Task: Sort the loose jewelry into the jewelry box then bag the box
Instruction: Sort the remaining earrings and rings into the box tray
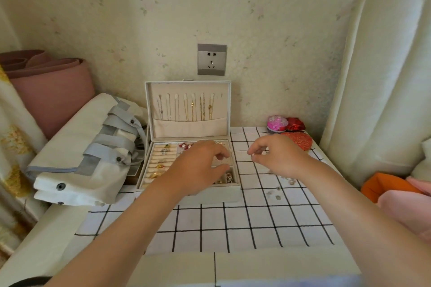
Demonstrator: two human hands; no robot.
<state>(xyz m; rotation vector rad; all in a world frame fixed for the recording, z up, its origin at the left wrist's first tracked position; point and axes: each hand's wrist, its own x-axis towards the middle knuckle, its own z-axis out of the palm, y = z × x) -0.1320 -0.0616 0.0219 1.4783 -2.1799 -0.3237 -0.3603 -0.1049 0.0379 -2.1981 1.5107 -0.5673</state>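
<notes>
Left hand [201, 165] over jewelry box [189, 127]

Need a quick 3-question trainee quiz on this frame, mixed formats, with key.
1. True or false: the jewelry box has its lid shut.
2. The loose jewelry lies: A) on the grid cloth to the right of the box; B) in the lid pocket; C) on the wall socket.
3. Fill in: the ___ hand is over the box's compartments, while the other is over the cloth.

Key
1. False: the lid stands open and upright.
2. A.
3. Left: the left hand is over the box, and the right hand is over the cloth.
</notes>
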